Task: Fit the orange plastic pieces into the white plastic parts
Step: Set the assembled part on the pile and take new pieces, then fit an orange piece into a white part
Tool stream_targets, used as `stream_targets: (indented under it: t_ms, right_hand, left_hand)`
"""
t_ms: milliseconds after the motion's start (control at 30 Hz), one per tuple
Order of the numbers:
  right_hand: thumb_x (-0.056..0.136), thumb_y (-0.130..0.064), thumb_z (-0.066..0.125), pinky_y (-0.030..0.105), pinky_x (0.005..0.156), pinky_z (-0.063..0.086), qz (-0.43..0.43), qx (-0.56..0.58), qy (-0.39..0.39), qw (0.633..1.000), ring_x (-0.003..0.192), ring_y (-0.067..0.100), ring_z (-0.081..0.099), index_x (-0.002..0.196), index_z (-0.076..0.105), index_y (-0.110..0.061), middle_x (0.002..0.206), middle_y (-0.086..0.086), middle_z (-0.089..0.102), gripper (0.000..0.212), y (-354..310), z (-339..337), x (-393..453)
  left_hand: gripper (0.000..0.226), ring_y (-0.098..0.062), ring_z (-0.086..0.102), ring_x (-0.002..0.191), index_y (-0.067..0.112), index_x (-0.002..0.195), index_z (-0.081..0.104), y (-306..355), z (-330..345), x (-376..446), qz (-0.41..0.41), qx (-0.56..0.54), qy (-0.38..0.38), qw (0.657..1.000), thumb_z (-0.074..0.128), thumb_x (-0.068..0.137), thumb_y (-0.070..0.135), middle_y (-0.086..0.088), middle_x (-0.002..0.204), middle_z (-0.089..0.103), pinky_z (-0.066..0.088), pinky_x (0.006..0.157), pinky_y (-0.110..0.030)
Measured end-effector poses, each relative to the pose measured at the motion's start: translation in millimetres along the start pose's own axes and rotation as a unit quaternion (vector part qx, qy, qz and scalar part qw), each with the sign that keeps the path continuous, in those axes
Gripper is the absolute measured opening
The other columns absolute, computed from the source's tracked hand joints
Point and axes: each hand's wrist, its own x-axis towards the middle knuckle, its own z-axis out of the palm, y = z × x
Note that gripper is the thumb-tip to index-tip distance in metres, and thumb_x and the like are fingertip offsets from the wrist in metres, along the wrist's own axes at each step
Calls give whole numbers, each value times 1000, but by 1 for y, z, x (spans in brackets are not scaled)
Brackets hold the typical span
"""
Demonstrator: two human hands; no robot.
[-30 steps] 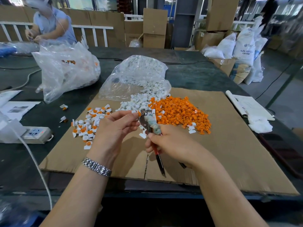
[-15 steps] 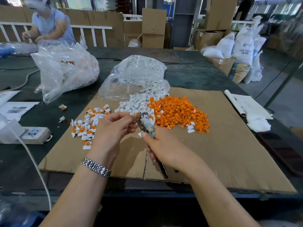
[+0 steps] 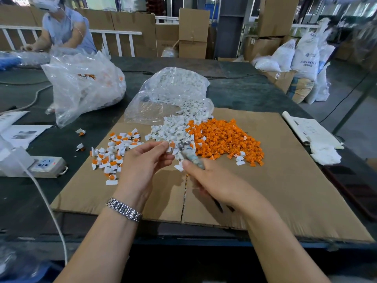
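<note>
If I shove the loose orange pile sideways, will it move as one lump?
Probably not. The orange pile is many small separate pieces, so it would likely spread and scatter. They look light, and the flat cardboard sheet has no lip, so strays may slide toward the white parts.

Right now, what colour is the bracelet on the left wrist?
Silver, a metal link bracelet; the head view, the only one, shows it clearly.

A white sack (image 3: 306,56) standing among others on the floor at the far right bears dark print that reads "ABS RESIN", with a small logo above it and a smaller line below it too fine to read. Printed sheets of paper (image 3: 315,131) lie at the right of the table and more paper (image 3: 22,135) at the left; their print is too small to read.
</note>
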Motion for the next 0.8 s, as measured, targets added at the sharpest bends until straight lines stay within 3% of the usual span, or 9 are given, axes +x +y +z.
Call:
stream_targets:
  t_ms: [100, 133, 200, 300, 367, 467, 533, 667, 800]
  right_hand:
    - [100, -56, 42, 34, 66, 49, 57, -108, 85, 989, 73, 14, 55, 100, 51, -24, 88, -2, 57, 33, 24, -13, 6]
    - [99, -55, 43, 42, 79, 53, 85, -166, 115, 976, 87, 20, 58, 111, 51, -20, 100, 2, 58, 38, 32, -17, 7]
    - [99, -56, 44, 50, 99, 44, 140, -278, 170, 935, 116, 31, 52, 131, 46, -13, 125, 11, 52, 54, 48, -22, 8]
    - [97, -58, 46, 49, 96, 38, 165, -351, 223, 894, 121, 33, 47, 137, 42, -10, 131, 15, 47, 63, 64, -21, 10]
    - [96, -61, 45, 47, 94, 37, 164, -365, 238, 885, 120, 33, 46, 135, 43, -10, 130, 14, 46, 65, 71, -16, 15]
    - [97, -65, 40, 46, 91, 37, 160, -376, 249, 878, 119, 32, 43, 136, 43, -11, 128, 14, 46, 67, 77, -7, 22]
    - [97, -65, 36, 47, 90, 37, 158, -383, 260, 873, 119, 32, 42, 138, 42, -10, 129, 15, 46, 69, 79, -5, 27]
    - [97, -66, 37, 48, 95, 36, 134, -385, 277, 870, 118, 30, 41, 131, 45, -12, 127, 12, 45, 65, 77, -4, 34]
    - [95, -56, 52, 42, 92, 32, 9, -390, 306, 868, 114, 23, 42, 125, 49, -19, 122, 4, 47, 47, 67, -3, 43]
  left_hand:
    - [7, -17, 75, 72, 15, 83, 80, -5, -15, 7, 56, 156, 51, 985, 77, 89, 15, -2, 78, 77, 58, 63, -23]
    - [8, -18, 74, 75, 17, 82, 79, -6, -21, 12, 79, 220, 84, 969, 77, 89, 15, 1, 76, 76, 59, 65, -27]
    - [8, -24, 72, 85, 18, 82, 74, -7, -33, 22, 112, 330, 153, 925, 74, 89, 13, 3, 81, 74, 57, 76, -36]
    - [14, -26, 63, 97, 19, 101, 69, -8, -40, 28, 148, 472, 204, 845, 67, 90, 11, -2, 106, 66, 43, 75, -34]
    - [20, -22, 60, 92, 18, 107, 69, -12, -34, 28, 183, 502, 168, 828, 67, 89, 9, -3, 113, 61, 42, 71, -31]
    - [9, -3, 60, 83, 25, 94, 69, -22, -11, 22, 195, 488, 41, 850, 70, 92, 17, 9, 99, 64, 45, 67, -18]
    - [4, 3, 60, 80, 32, 91, 68, -30, 2, 22, 186, 524, -6, 831, 70, 94, 31, 17, 92, 65, 45, 63, -14]
    - [13, -6, 60, 82, 23, 96, 66, -44, 18, 29, 182, 554, -32, 812, 75, 92, 33, 8, 92, 66, 41, 64, -16]
    - [11, -10, 61, 84, 21, 102, 67, -47, 20, 32, 177, 572, -37, 800, 72, 94, 27, 6, 95, 67, 49, 74, -24]
